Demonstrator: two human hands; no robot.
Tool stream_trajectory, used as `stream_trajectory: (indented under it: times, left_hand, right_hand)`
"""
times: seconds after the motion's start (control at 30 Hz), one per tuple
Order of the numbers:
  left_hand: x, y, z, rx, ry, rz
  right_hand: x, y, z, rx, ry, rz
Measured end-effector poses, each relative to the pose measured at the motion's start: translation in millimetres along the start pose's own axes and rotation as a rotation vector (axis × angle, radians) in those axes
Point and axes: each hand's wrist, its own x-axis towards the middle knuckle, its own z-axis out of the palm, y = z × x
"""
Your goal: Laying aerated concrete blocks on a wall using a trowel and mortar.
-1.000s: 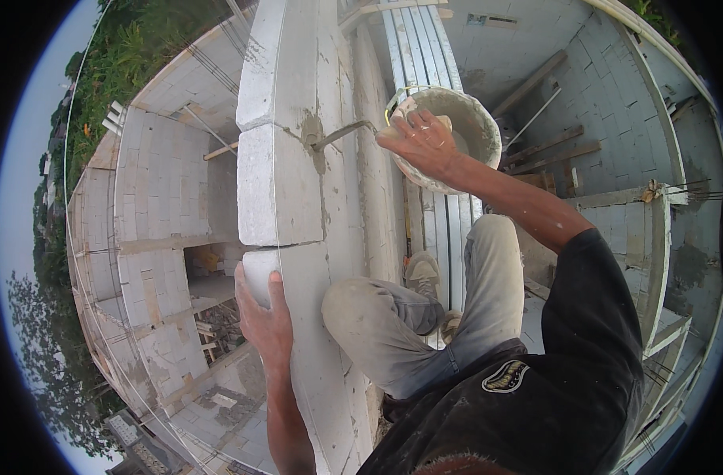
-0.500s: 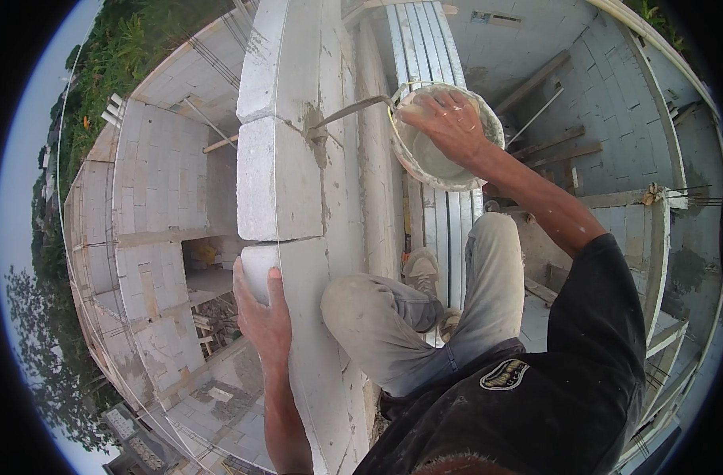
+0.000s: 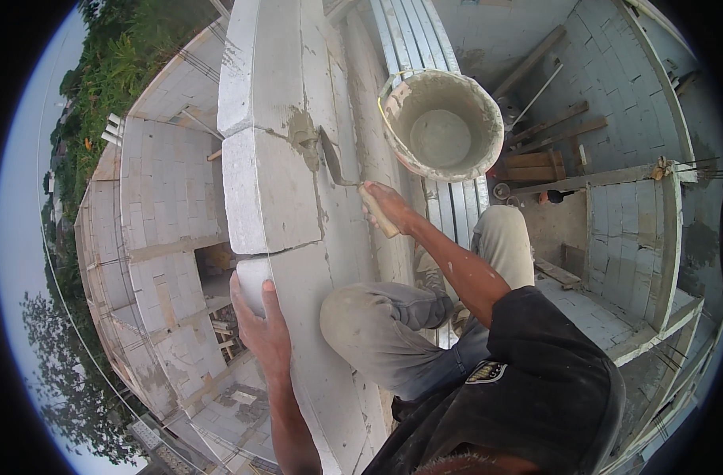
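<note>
My right hand (image 3: pixel 385 207) is closed round the wooden handle of a trowel (image 3: pixel 333 162). Its narrow blade points away from me, its tip beside a wet grey mortar patch (image 3: pixel 301 136) on the wall. That patch lies at the joint between two pale blocks, with the nearer block (image 3: pixel 286 190) in the middle of the row. My left hand (image 3: pixel 263 324) rests over the outer edge of another wall block (image 3: pixel 255 273), thumb apart from the fingers. A mortar-smeared bucket (image 3: pixel 488 119) stands beyond my right hand, grey mix in its bottom.
Metal channels (image 3: pixel 409 36) run under and past the bucket. My bent knee (image 3: pixel 353 321) is against the wall. A taut string follows the wall's outer edge, and a deep drop with unfinished block walls (image 3: pixel 171 182) lies left. Timber planks (image 3: pixel 536 166) lie below right.
My right hand has moved from over the bucket down and left, turning the trowel so its blade is by the mortar patch. My left hand stays on the block. The view has shifted slightly.
</note>
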Motion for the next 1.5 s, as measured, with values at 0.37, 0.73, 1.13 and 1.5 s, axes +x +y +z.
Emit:
stream_trajectory:
  times: [0.37, 0.73, 1.13, 1.5]
  left_hand:
    - [3, -3, 0, 0.011, -0.015, -0.046]
    - [-1, -5, -1, -0.02, -0.003, -0.029]
    - [3, -4, 1, 0.007, -0.016, -0.028]
    - [0, -1, 2, 0.001, -0.028, -0.034]
  right_hand:
    - [-43, 10, 19, -0.384, -0.056, -0.232]
    - [-77, -21, -19, -0.191, -0.149, 0.104]
    - [-92, -104, 4, -0.649, -0.13, -0.054]
    - [-22, -50, 9, 0.088, -0.037, 0.002]
